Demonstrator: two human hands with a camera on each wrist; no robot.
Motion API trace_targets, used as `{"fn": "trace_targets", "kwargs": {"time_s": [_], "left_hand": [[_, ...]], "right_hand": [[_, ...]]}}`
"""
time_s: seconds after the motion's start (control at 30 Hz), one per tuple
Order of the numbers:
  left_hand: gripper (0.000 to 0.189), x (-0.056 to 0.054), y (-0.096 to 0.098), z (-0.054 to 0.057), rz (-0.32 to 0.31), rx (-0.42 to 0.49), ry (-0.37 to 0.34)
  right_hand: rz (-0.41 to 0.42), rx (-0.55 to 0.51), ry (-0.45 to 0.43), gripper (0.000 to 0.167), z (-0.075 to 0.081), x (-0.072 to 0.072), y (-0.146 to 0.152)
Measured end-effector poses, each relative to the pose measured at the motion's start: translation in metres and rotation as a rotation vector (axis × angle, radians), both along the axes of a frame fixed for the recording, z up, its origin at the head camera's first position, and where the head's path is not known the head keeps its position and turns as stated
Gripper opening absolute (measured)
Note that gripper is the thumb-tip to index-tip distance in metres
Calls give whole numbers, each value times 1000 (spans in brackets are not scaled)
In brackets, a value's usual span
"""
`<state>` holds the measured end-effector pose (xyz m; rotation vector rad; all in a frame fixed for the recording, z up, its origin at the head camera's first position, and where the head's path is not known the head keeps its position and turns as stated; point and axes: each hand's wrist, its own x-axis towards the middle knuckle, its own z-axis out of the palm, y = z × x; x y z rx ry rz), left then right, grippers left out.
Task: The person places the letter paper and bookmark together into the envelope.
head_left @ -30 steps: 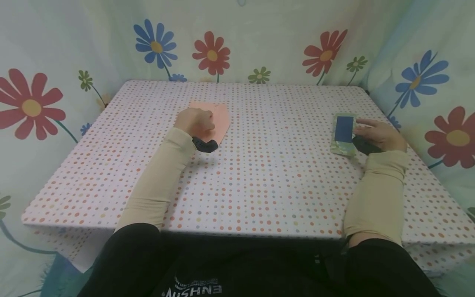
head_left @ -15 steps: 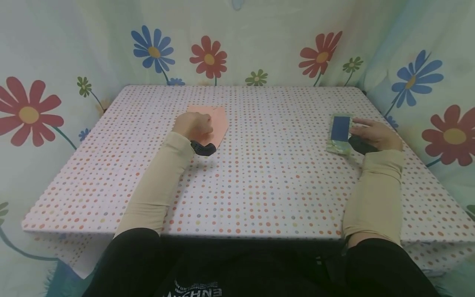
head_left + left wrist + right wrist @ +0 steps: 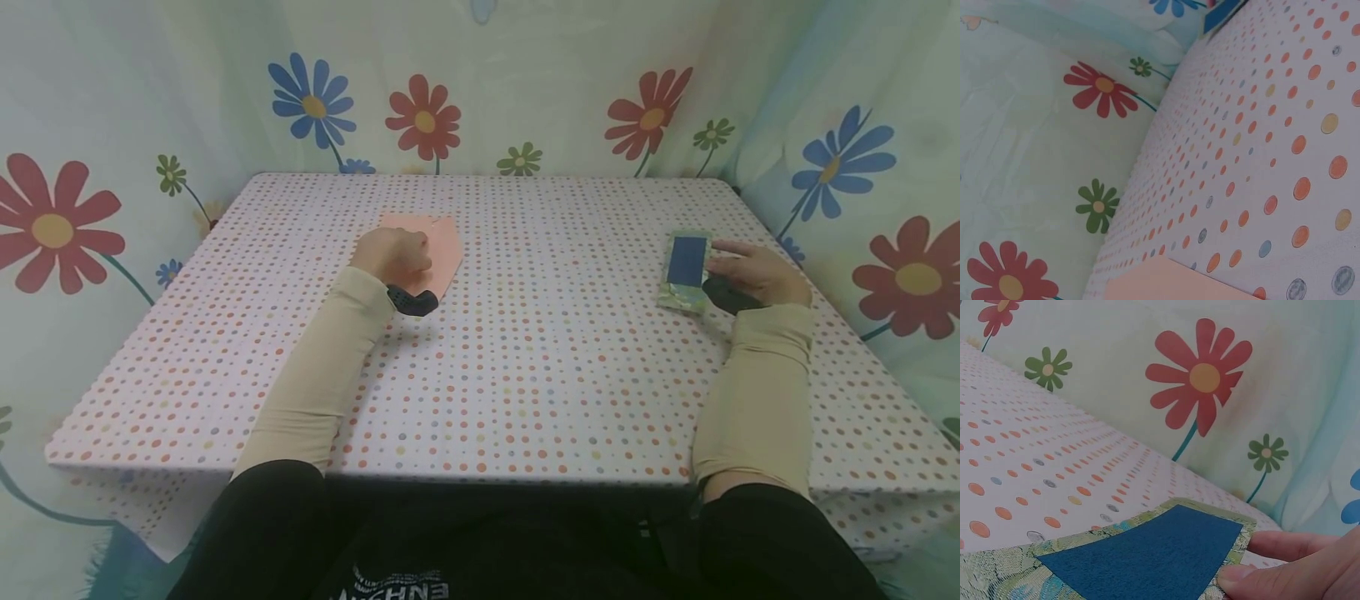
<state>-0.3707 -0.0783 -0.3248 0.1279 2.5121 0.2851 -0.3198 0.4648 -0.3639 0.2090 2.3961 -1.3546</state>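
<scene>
My left hand (image 3: 392,253), fingers curled, holds a flat pink sheet (image 3: 447,250) at its left side in the head view; the fingertips' exact grip is hidden. Only the sheet's upper corner (image 3: 1163,281) shows in the left wrist view, with no hand in sight. At the right of the table, my right hand (image 3: 765,271) pinches the right edge of a flat, green-patterned rectangular piece with a dark blue panel (image 3: 686,261). In the right wrist view the thumb (image 3: 1238,575) presses on top of that edge, and one finger (image 3: 1291,545) extends beyond it.
A white cloth with coloured dots covers the table (image 3: 517,375). Its front edge hangs down before the person. Flower-printed curtains (image 3: 555,83) stand behind the table and at both sides. A black strap device (image 3: 412,301) sits at the left wrist.
The whole view shifts slightly as the head camera moves. Both hands stay at their places, still with the pink sheet and the patterned piece.
</scene>
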Motion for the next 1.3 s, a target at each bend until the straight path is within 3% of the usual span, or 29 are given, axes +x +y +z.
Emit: {"fn": "trace_targets", "kwargs": {"time_s": [0.33, 0.63, 0.87, 1.07, 1.3], "left_hand": [[66, 1, 1, 0, 74, 27, -6], [61, 3, 1, 3, 26, -21, 45], [32, 3, 2, 1, -38, -64, 102], [23, 4, 2, -1, -93, -89, 143], [24, 5, 2, -2, -70, -97, 155]], "right_hand": [[11, -19, 7, 81, 5, -3, -8], [-29, -81, 31, 82, 9, -7, -19], [-44, -79, 42, 80, 7, -14, -25], [-74, -160, 24, 77, 10, -18, -35], [-115, -238, 1, 79, 15, -21, -47]]}}
